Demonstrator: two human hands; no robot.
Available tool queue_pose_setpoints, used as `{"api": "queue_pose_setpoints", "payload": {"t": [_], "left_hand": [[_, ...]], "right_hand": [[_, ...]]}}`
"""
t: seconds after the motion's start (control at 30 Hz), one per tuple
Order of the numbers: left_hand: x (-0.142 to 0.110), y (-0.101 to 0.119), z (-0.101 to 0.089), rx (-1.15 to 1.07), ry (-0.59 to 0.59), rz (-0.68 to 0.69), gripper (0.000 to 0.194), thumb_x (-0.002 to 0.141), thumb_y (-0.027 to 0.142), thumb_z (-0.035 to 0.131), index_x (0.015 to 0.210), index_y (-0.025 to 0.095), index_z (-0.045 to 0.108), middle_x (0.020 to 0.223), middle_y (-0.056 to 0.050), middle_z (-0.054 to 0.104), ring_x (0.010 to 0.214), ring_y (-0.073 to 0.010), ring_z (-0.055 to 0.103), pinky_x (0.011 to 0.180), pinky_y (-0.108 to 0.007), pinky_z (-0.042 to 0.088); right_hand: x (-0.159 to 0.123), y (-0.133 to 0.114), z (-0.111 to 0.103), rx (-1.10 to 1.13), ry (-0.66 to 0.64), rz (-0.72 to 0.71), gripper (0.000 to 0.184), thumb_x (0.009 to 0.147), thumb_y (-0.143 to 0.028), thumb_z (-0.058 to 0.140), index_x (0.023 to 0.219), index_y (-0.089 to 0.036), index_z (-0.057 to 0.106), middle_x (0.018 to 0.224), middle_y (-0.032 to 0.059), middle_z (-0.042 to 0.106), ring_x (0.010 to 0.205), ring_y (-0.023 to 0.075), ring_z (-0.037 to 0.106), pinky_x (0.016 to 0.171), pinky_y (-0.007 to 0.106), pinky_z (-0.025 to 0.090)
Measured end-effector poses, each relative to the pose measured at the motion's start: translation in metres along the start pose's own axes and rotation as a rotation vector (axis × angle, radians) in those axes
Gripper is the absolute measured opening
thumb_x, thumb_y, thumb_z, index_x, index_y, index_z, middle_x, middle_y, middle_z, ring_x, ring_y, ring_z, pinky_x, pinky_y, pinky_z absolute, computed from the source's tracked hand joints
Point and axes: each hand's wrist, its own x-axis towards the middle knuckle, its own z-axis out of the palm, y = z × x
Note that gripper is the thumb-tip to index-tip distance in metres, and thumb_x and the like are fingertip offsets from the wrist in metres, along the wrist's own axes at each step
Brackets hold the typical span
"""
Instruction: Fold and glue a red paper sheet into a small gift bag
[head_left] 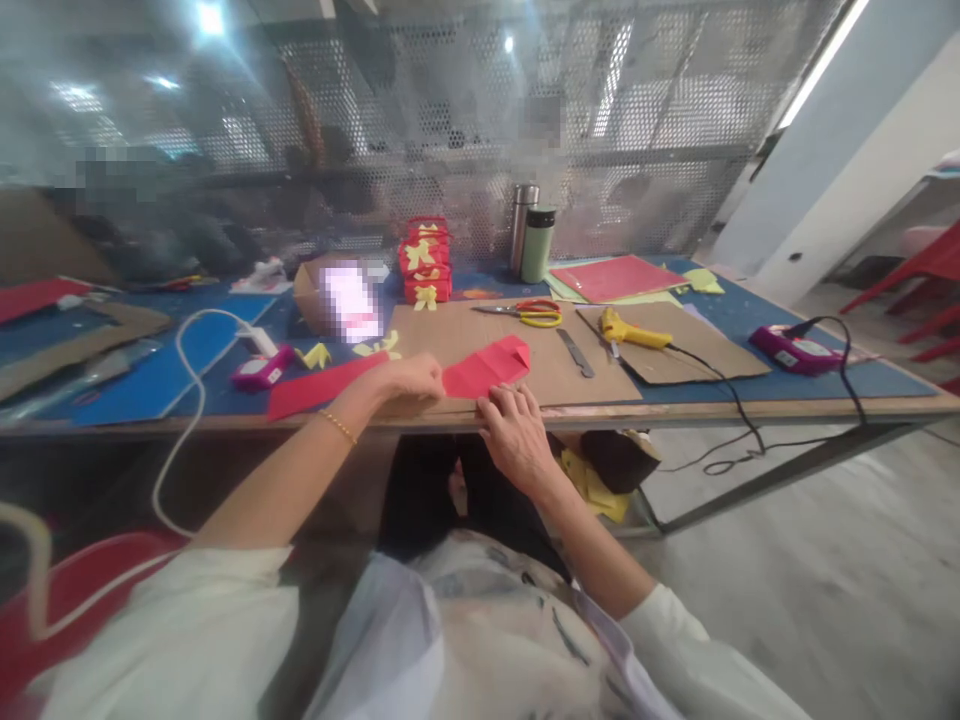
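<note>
A creased piece of red paper lies on a brown cardboard sheet at the table's front edge, with a folded flap at its right end. My left hand is closed at the paper's left end, fingertips pinched on it. Curled fingers of my right hand grip the paper's near edge. Beneath my left wrist lies a red strip; whether it joins the creased paper is hidden. Right of the paper is a dark-bladed knife. Scissors with red and yellow handles lie behind it.
A yellow glue gun trails a black cord to a purple power block. At the back stand red boxes with yellow bows and a green bottle. A lit phone and another purple block are left.
</note>
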Motion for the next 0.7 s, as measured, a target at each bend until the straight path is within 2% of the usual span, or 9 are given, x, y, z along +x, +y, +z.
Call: {"api": "queue_pose_setpoints", "payload": {"t": [0.17,0.3,0.4,0.53,0.6,0.7], "left_hand": [[0.008,-0.01,-0.002,0.044,0.001,-0.005,0.02,0.059,0.024,0.071,0.054,0.019,0.052,0.049,0.004,0.043,0.05,-0.0114,0.039,0.05,-0.028,0.023],[0.005,-0.009,-0.001,0.078,0.008,0.001,0.017,0.064,0.024,0.068,0.056,0.02,0.053,0.052,0.003,0.047,0.052,-0.0131,0.043,0.052,-0.028,0.027],[-0.004,0.001,0.005,0.198,0.052,0.038,0.015,0.072,0.024,0.063,0.061,0.02,0.055,0.059,-0.001,0.056,0.057,-0.0166,0.052,0.055,-0.029,0.031],[-0.015,0.02,0.02,0.427,0.207,0.065,0.016,0.085,0.028,0.053,0.073,0.02,0.06,0.077,-0.009,0.069,0.07,-0.0241,0.061,0.06,-0.032,0.034],[-0.016,0.029,0.029,0.439,0.224,0.1,0.018,0.089,0.029,0.051,0.078,0.02,0.061,0.083,-0.011,0.071,0.076,-0.0256,0.064,0.064,-0.032,0.036],[-0.014,0.034,0.037,0.359,0.213,0.142,0.018,0.092,0.025,0.048,0.081,0.019,0.06,0.084,-0.009,0.07,0.077,-0.0225,0.062,0.064,-0.03,0.035]], "right_hand": [[0.002,-0.002,-0.005,0.006,-0.04,0.011,0.036,0.09,-0.023,0.064,0.125,-0.017,0.061,0.133,0.0165,0.06,0.129,0.0322,0.048,0.119,0.049,0.027],[0.002,-0.001,-0.004,0.009,-0.03,0.016,0.036,0.089,-0.022,0.064,0.125,-0.017,0.061,0.133,0.0165,0.06,0.128,0.032,0.048,0.119,0.048,0.027],[0.001,0.0,-0.002,0.007,-0.01,0.012,0.036,0.089,-0.022,0.065,0.125,-0.016,0.061,0.131,0.0166,0.061,0.127,0.0317,0.049,0.118,0.048,0.028],[0.001,0.0,0.0,-0.007,-0.008,0.004,0.037,0.089,-0.023,0.065,0.125,-0.016,0.061,0.131,0.0165,0.061,0.126,0.0316,0.049,0.118,0.048,0.028],[0.001,-0.001,-0.001,-0.019,-0.013,0.009,0.035,0.089,-0.023,0.065,0.124,-0.016,0.061,0.13,0.0166,0.061,0.125,0.0317,0.05,0.118,0.048,0.029],[0.003,-0.002,-0.003,-0.028,-0.029,0.012,0.031,0.09,-0.023,0.064,0.119,-0.017,0.062,0.129,0.0164,0.061,0.124,0.0315,0.05,0.117,0.048,0.029]]}}
